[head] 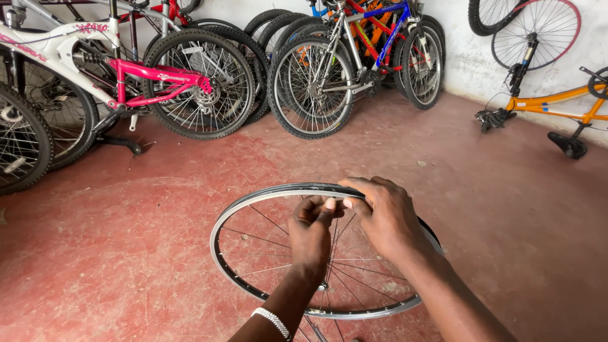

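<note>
Resting flat on the red floor (126,253), the bare spoked wheel rim (253,206) lies directly beneath both hands, which meet over its twelve o'clock edge. The right hand (386,218) curls over the rim's top, grasping it, while the left hand (311,231) pinches closed on something too small to tell. Parked bicycles (190,88) line the wall beyond.

A: What can we not see well?
B: The right hand (384,218) covers part of the bare wheel's rim (266,197). What the left hand's (311,233) fingertips pinch is too small to tell.
A: And at the edges?
B: The orange bicycle (557,104) is cut off at right, the black tyre (22,139) at left.
</note>
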